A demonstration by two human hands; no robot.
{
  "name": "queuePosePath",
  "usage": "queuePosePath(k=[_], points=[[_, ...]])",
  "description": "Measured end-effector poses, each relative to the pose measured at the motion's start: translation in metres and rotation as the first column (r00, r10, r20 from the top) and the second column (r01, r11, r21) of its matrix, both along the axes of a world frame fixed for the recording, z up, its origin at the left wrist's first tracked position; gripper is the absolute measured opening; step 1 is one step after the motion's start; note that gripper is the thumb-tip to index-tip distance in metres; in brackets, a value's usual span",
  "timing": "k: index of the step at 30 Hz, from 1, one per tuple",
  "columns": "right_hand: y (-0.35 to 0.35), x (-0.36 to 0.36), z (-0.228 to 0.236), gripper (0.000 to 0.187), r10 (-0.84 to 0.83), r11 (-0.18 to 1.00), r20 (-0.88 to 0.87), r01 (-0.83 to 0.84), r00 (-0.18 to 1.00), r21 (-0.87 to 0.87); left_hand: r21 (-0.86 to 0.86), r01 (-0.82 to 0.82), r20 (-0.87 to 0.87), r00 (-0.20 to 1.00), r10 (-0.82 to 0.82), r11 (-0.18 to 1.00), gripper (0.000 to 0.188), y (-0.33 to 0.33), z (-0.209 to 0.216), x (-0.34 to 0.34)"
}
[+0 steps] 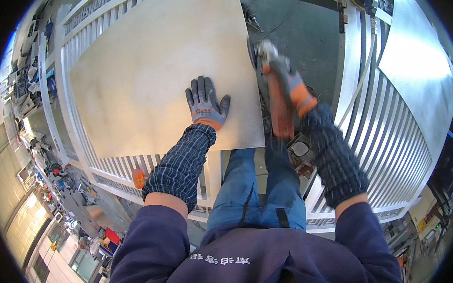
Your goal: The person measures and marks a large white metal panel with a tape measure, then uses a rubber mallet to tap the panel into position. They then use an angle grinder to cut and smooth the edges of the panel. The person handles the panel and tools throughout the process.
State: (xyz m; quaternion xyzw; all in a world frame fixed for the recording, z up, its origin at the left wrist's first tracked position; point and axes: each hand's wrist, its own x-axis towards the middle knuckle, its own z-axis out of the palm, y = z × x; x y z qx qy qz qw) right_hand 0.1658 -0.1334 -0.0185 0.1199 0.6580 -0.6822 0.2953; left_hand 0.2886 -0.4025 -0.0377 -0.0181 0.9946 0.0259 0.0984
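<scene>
Left hand (206, 104), gloved, fingers spread flat on metal sheet (160, 68) lying over barred gate frame (386, 126). Right hand (299, 93) clamped around angle grinder (274, 81), disc at sheet's right edge.

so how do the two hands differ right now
The left hand lies flat and open, fingers spread, on the metal sheet; the right hand is closed around the grinder. The left hand rests well inside the sheet, while the right hand sits off it, beside its right edge. The left hand looks sharp; the right hand is blurred. Both wear grey gloves with orange cuffs and checked sleeve covers.
</scene>
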Motion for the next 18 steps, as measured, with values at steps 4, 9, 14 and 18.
queuePosePath(k=[4,9,14,18], points=[[0.038,0.15,-0.027,0.028,-0.059,0.997,0.073,0.062,0.996,-0.038,0.051,0.007,-0.021,1.0,-0.005,0.999,0.086,0.002,-0.002,-0.003],[0.085,0.273,-0.001,0.038,-0.004,0.998,0.311,-0.014,0.95,0.056,0.047,0.016,-0.057,0.998,-0.013,0.999,0.09,0.0,-0.006,0.002],[0.086,0.26,0.011,0.037,-0.191,0.98,0.345,0.159,0.919,0.119,0.088,0.052,-0.156,0.987,-0.038,0.995,0.089,-0.009,0.004,-0.049],[0.059,0.206,0.018,0.034,-0.107,0.993,0.294,0.085,0.95,0.087,-0.005,-0.107,-0.208,0.973,0.103,0.994,0.084,-0.033,-0.012,-0.141]])
